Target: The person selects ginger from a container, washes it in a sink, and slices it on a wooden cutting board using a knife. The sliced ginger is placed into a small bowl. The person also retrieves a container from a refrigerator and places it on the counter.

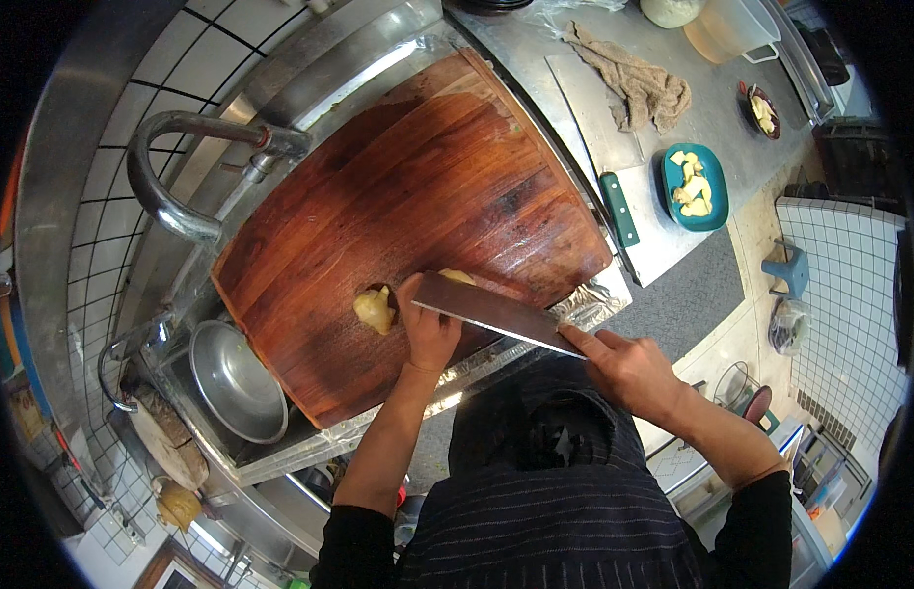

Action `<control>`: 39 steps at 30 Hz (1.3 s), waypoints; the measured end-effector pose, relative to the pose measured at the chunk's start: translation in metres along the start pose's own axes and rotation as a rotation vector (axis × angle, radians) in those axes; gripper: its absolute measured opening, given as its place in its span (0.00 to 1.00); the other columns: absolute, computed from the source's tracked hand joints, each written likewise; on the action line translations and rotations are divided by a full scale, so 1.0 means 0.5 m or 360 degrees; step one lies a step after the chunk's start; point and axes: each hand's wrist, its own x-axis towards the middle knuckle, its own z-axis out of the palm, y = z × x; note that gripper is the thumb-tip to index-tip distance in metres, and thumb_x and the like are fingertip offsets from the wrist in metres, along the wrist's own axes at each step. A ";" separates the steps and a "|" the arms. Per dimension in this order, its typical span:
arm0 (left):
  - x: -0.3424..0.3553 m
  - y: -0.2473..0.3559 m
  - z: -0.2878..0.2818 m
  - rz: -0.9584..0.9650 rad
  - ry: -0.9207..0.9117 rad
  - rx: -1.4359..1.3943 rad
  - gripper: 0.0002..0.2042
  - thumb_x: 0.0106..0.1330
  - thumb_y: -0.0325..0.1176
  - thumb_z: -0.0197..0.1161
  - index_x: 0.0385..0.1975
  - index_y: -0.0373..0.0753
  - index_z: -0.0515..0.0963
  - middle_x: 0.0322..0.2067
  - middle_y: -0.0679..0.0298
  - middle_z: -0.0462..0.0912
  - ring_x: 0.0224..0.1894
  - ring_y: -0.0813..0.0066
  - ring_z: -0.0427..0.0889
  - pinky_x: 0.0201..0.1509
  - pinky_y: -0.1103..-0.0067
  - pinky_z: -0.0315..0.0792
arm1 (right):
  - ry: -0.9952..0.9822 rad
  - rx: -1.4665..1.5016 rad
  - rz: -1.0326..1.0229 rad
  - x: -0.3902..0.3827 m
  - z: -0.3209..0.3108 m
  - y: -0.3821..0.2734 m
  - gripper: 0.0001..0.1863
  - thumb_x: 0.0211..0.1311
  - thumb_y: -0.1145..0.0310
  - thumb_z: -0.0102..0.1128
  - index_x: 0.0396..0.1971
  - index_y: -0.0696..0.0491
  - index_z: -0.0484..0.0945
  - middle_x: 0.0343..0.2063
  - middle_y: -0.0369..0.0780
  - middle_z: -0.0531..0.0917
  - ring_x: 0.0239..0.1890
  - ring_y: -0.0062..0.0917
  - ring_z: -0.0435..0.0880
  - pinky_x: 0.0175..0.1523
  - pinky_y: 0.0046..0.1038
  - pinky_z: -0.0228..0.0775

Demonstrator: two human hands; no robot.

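My right hand [624, 368] grips the handle of a wide cleaver [482, 306], whose blade lies slanted across a piece of peeled ginger [455, 276] on the brown wooden board [408, 182]. My left hand [428, 329] is at the blade's far end, fingers curled on that piece, which the blade partly hides. Just left of my left hand, a knobby yellowish ginger piece [376, 310] lies on the board.
Left are a faucet [172, 133] and steel bowl [239, 383]. Right, on the steel counter [737, 172], are a green-handled cleaver [619, 208], cloth [629, 74], teal dish of pale pieces [717, 206] and small dark bowl [749, 98]. A blue stool [789, 270] stands beyond.
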 end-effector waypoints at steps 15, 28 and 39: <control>0.019 0.011 -0.005 0.0016 0.0041 0.0018 0.16 0.48 0.27 0.68 0.38 0.38 0.76 0.43 0.57 0.73 0.48 0.52 0.70 0.53 0.62 0.64 | -0.0017 0.0192 0.0023 0.072 0.032 -0.004 0.27 0.55 0.74 0.54 0.58 0.55 0.65 0.30 0.52 0.81 0.25 0.45 0.81 0.31 0.39 0.76; 0.022 0.018 -0.010 -0.0008 0.0023 -0.0149 0.14 0.49 0.28 0.70 0.35 0.41 0.75 0.42 0.60 0.73 0.47 0.55 0.69 0.52 0.64 0.64 | 0.0208 0.0254 -0.0070 0.087 0.021 0.005 0.20 0.57 0.71 0.54 0.51 0.52 0.71 0.26 0.51 0.81 0.26 0.46 0.81 0.32 0.42 0.75; 0.010 0.010 -0.006 -0.0023 0.0010 -0.0032 0.14 0.52 0.30 0.67 0.38 0.39 0.74 0.43 0.57 0.72 0.50 0.50 0.67 0.54 0.60 0.63 | -0.0062 0.0185 0.0086 0.010 -0.018 -0.005 0.27 0.54 0.73 0.56 0.57 0.50 0.68 0.32 0.49 0.81 0.28 0.45 0.81 0.35 0.41 0.76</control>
